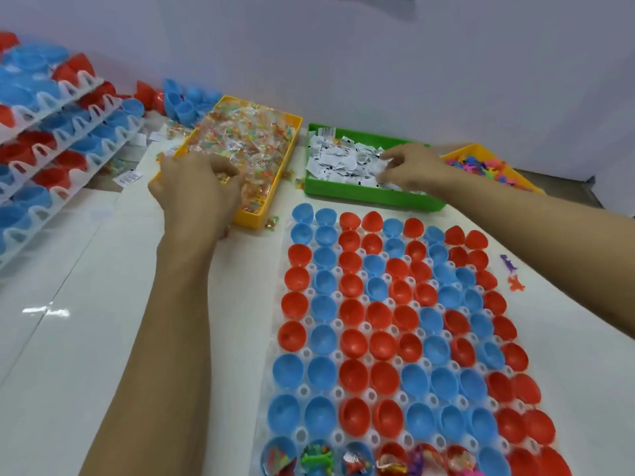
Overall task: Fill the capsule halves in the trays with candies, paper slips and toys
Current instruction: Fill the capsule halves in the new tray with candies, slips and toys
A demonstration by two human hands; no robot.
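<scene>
We're over a white table (86,338). Biggest item: clear tray (347,324) of red and blue capsule halves (378,341), long axis running away from us, cups mouth-up. Most cups hold nothing visible; only the nearest row (357,462) has contents: wrappers, paper, small toys.

Far left: stacked trays (51,132) of more red and blue halves, tilted, edges toward us.

Beyond the main tray, three bins side by side:
- yellow bin (261,214), heaped with clear-wrapped candies (247,142), long axis pointing away and slightly right
- green bin (371,197), full of printed paper slips (343,159)
- second yellow bin (515,170), far right, pink and multicolour toys (474,164), partly hidden by our right forearm

Loose: two small toys (512,273) on the table just right of the main tray; a few candies (271,223) beside the first yellow bin.

Left hand (199,190): arm stretched forward, back of hand up, fingers curled down into the candies at the bin's near end, gripping some. Right hand (409,166): reaches across the green bin, fingertips pinching slips.
</scene>
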